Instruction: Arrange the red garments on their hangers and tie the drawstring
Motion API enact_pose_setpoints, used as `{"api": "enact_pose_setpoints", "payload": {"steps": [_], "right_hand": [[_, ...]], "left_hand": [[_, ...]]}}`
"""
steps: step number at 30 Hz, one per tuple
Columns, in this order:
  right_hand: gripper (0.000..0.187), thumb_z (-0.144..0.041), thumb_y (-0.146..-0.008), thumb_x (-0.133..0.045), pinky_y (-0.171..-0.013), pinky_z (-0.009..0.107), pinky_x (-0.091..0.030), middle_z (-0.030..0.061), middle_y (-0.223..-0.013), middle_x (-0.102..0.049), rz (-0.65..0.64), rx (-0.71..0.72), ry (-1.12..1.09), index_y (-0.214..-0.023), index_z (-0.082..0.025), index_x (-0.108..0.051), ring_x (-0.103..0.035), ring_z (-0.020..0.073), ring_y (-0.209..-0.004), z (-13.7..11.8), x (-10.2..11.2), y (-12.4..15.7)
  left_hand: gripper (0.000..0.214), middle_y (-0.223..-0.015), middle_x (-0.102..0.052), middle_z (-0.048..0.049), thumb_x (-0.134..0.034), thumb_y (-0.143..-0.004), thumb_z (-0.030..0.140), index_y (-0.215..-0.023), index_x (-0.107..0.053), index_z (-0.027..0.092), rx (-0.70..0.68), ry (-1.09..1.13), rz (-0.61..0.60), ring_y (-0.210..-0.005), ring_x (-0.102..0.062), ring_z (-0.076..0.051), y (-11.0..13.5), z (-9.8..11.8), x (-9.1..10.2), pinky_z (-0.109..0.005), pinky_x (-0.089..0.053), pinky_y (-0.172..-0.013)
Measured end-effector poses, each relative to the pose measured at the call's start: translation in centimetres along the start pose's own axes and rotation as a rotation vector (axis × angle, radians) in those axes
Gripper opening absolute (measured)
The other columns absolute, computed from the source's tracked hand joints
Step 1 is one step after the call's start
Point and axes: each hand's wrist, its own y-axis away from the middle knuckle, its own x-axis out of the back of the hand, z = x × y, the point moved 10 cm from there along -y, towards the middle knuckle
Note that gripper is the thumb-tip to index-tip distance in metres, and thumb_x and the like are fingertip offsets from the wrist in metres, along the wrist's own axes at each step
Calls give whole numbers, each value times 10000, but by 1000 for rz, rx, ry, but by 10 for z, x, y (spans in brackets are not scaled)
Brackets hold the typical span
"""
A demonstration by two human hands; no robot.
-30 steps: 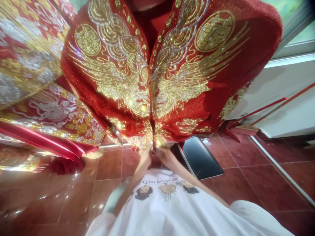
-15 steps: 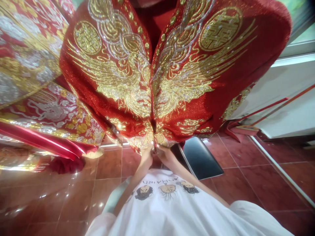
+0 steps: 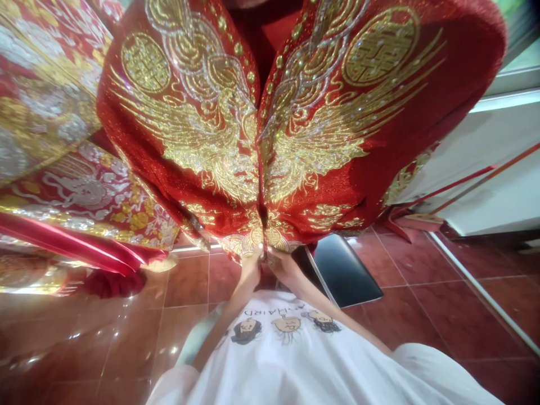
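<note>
Head: L hand (image 3: 250, 265), R hand (image 3: 284, 264) on 1 jacket (image 3: 295, 140) (hem)

We see only part of the left hand (image 3: 250, 269) and the right hand (image 3: 284, 265) at the lower middle of the frame. Their fingertips go under the hem of the red jacket (image 3: 320, 140), so we cannot tell if they pinch the cloth or only touch it. The top of the jacket is cut off by the upper edge. At the left, a second embroidered garment (image 3: 46, 107) runs out of the frame. The dark flat panel (image 3: 348, 273) on the floor (image 3: 422, 315) is partly covered by the hem, and we cannot say what it is. The print on the white shirt (image 3: 295, 360) is too small for us to read, and the lower edge cuts off the shirt.
</note>
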Motion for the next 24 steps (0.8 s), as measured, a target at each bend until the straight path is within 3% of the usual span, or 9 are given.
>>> {"api": "enact_pose_setpoints", "payload": {"steps": [11, 17, 24], "right_hand": [[168, -164, -649, -761, -814, 289, -517, 32, -836, -706, 45, -42, -14, -758, -170, -633, -657, 179, -896, 5, 5, -2], [166, -167, -641, -760, -708, 279, -502, 25, -736, -678, 64, -34, 39, -761, -159, -645, -628, 154, -721, 2, 4, -3], [208, -248, -641, -766, -720, 311, -514, 47, -694, -664, 50, 20, 132, -774, -160, -632, -651, 202, -783, -3, 0, -1]], "left_hand": [[679, -1130, -675, -88, -873, -618, 319, -1215, -564, 221, -67, -50, 36, -1142, -609, -243, 0, -3, 12, -386, -448, -1045], [680, -1112, -678, -84, -869, -612, 328, -1207, -558, 219, -92, -80, 62, -1085, -634, -226, -1, 5, 13, -361, -480, -996], [615, -1005, -693, -78, -854, -620, 289, -1158, -578, 181, -112, -138, 86, -903, -672, -203, 4, 16, 13, -342, -515, -905]]}}
